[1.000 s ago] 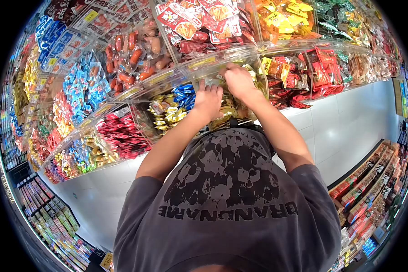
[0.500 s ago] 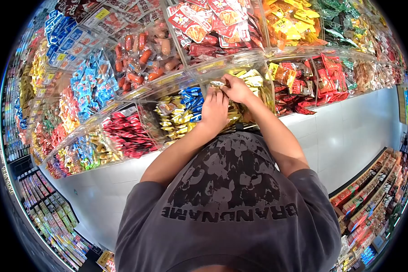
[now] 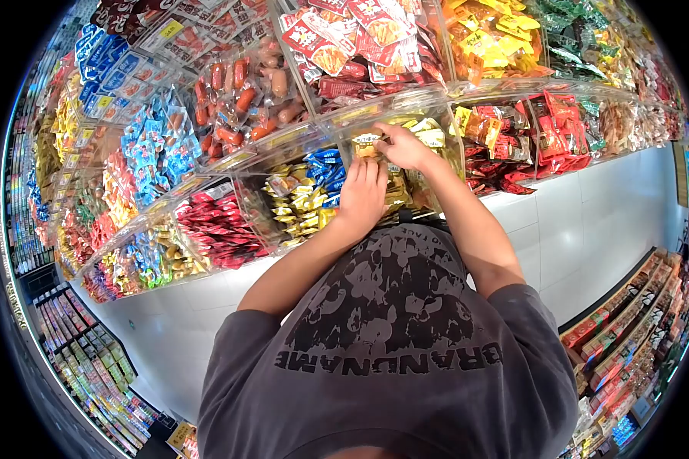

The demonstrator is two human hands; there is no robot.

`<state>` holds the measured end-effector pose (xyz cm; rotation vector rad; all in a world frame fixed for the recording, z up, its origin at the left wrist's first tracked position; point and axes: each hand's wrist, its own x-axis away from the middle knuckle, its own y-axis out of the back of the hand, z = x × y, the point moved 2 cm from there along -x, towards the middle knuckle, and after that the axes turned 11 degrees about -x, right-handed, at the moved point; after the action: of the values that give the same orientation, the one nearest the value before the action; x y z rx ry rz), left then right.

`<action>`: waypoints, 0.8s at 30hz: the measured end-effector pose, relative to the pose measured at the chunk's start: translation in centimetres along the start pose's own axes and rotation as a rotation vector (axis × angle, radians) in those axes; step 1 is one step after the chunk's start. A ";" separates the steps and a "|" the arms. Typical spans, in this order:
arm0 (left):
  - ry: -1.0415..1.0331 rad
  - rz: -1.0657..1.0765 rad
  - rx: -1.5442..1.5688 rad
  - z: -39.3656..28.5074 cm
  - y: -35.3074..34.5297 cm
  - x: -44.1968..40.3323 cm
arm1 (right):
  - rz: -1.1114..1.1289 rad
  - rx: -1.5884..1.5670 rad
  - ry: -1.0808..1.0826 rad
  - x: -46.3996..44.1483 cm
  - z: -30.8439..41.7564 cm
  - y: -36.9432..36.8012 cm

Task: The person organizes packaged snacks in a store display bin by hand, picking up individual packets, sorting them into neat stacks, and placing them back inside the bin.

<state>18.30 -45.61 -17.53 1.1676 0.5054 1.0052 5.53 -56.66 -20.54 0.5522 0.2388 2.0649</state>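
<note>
A small gold-and-white snack packet (image 3: 365, 143) faces up toward me at the back of a clear bin. Along its lower edge lie the bent fingers of my left hand (image 3: 362, 191), closed on it. My right hand (image 3: 403, 148) grips the packet's right side, with index finger and thumb at its edge. Below and right of my hands are yellow packets (image 3: 429, 131), partly covered by my right hand and forearm. Blue packets (image 3: 325, 168) and more gold packets (image 3: 287, 206) sit just left of my left hand.
Clear plastic dividers and rims (image 3: 390, 103) separate the bins. Red packets (image 3: 218, 226) fill a bin at left, and red bags (image 3: 559, 134) one at right. Sausages (image 3: 241, 96) and red-white pouches (image 3: 360, 38) fill the upper tier. Stocked shelves (image 3: 628, 321) stand behind at right.
The packet has turned from edge-on to showing its broad face. My right hand's fingers have spread slightly and shifted to its right side; my left fingers have moved slightly lower.
</note>
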 end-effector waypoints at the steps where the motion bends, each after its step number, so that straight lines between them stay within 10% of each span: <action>1: -0.004 -0.010 0.011 -0.1 0.1 0.0 | 0.001 -0.001 0.000 -0.1 -0.4 -0.3; 16: 0.016 -0.133 0.119 -1.4 -1.1 1.1 | -0.009 0.008 0.004 -0.7 -0.8 -0.2; 24: 0.032 -0.129 0.089 -1.4 -1.1 0.9 | 0.450 0.276 -0.198 -2.0 -1.7 -2.3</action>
<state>18.11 -44.19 -18.90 1.1842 0.6488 0.8992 7.38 -57.04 -23.50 1.0524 0.3056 2.4029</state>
